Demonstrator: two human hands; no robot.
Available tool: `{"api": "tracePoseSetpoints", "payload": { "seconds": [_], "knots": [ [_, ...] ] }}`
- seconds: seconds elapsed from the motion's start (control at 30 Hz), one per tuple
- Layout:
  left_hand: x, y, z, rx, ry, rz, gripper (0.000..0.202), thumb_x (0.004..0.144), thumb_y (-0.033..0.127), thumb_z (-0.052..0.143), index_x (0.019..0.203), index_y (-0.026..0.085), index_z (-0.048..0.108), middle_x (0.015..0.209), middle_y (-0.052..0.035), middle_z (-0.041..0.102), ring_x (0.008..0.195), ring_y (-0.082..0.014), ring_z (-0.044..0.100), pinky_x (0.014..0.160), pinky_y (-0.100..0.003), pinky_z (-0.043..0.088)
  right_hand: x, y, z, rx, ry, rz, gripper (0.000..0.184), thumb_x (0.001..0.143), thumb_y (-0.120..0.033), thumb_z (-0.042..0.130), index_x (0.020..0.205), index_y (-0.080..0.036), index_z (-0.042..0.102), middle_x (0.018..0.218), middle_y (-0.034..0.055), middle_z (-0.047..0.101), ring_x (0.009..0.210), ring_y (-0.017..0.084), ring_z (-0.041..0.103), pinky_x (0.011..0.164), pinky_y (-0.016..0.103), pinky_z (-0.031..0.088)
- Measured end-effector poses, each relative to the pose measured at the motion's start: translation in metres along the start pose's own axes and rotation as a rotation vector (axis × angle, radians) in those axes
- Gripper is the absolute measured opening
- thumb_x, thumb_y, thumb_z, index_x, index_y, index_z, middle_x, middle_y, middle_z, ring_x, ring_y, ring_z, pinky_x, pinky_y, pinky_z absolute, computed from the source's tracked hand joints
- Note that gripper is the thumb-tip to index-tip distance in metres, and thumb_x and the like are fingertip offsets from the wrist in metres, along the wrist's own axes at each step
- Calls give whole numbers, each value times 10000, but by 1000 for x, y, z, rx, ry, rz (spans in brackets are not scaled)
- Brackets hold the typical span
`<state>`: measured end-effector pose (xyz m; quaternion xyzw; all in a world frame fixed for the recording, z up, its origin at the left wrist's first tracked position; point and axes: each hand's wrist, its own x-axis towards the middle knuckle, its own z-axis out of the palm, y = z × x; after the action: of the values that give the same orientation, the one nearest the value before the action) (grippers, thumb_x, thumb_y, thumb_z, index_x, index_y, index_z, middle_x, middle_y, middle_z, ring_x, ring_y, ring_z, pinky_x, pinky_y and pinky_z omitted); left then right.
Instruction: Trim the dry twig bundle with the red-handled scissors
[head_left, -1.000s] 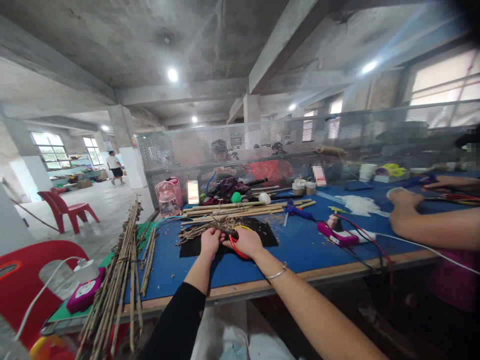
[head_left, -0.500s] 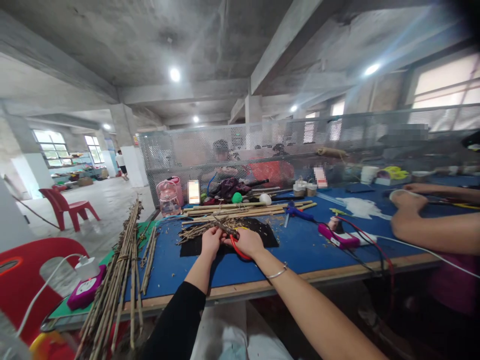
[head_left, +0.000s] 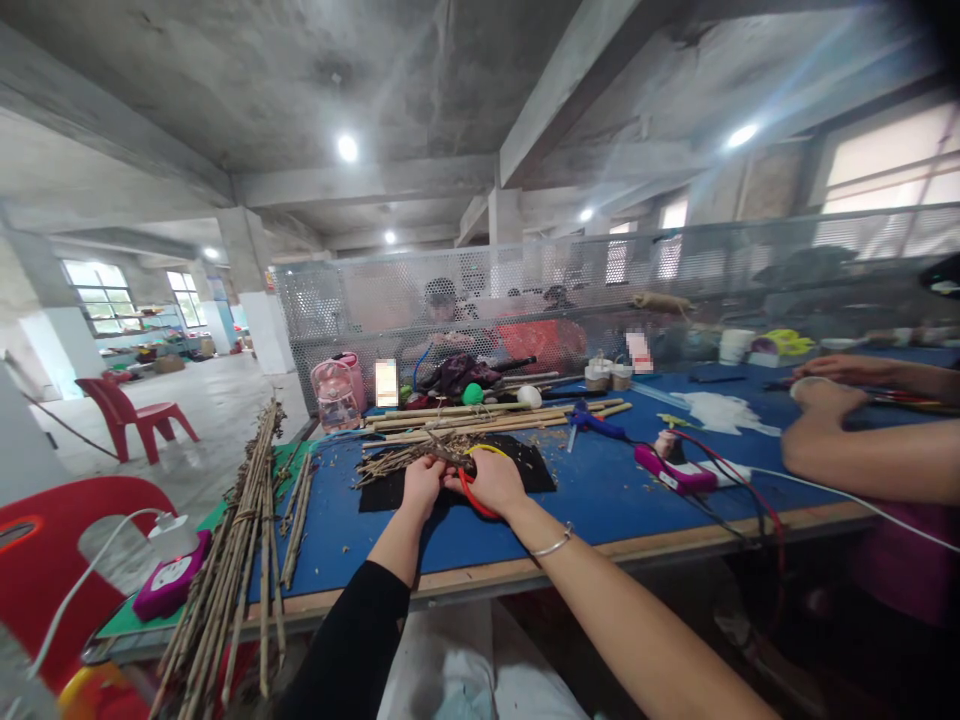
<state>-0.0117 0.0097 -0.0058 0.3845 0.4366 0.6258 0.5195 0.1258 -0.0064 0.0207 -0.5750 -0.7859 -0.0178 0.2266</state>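
Note:
My right hand [head_left: 495, 484] is wrapped round pruning shears with a red handle [head_left: 478, 500] and a yellow one, the dark blades pointing up and left. Close beside it, my left hand [head_left: 423, 486] is closed in a pinch by the blades; a thin twig seems to be there, but the fingers mostly hide it. Beneath both hands lies a black mat [head_left: 532, 466] strewn with chips. A heap of short cut twigs [head_left: 384, 464] rests on its left part.
Long sticks [head_left: 495, 424] lie behind the mat, with a blue glue gun [head_left: 596, 422] to their right. A tied bundle of stalks [head_left: 244, 530] leans over the table's left edge. A purple power strip [head_left: 675, 470] trails cables. A co-worker's arms [head_left: 855, 440] reach in from the right.
My hands stay in nearly the same place. The shears' blades look slightly lower, and the yellow handle shows more. The co-worker's hands have shifted slightly.

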Motion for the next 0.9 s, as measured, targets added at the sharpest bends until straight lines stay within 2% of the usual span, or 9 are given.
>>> {"api": "tracePoseSetpoints", "payload": {
  "seconds": [0.2,0.37,0.57,0.77,0.9],
  "knots": [
    [0,0,-1,7,-10,16,218,606,297,677,664,96,614,532,-23,589,437,-71,505,447,-177,402,2,3,6,12,-68,36,569,675,-700,431,899,-198,578,887,82,651,840,219,603,702,284,404],
    [-1,2,0,-1,33,0,140,620,231,664,640,102,611,535,-14,585,458,-66,515,468,-170,414,5,6,11,-4,-118,42,583,670,-723,403,856,-211,612,866,93,662,822,229,614,690,292,418],
    [-2,6,0,18,139,12,157,599,219,676,685,99,621,548,-23,593,461,-68,521,474,-172,419,4,6,10,3,-73,74,581,658,-712,434,892,-203,587,894,86,654,847,230,609,710,298,418],
    [-1,5,-1,80,152,81,134,581,220,653,585,114,571,515,-5,575,417,-53,479,435,-160,378,3,6,9,-1,-44,24,582,642,-721,436,875,-203,563,886,74,646,854,230,599,695,301,415],
    [1,3,-3,145,138,124,121,567,212,653,594,118,581,516,-1,578,425,-61,484,432,-163,375,4,5,10,-5,-58,31,568,662,-718,410,846,-203,564,859,71,652,823,228,607,669,295,414]
  ]
}}
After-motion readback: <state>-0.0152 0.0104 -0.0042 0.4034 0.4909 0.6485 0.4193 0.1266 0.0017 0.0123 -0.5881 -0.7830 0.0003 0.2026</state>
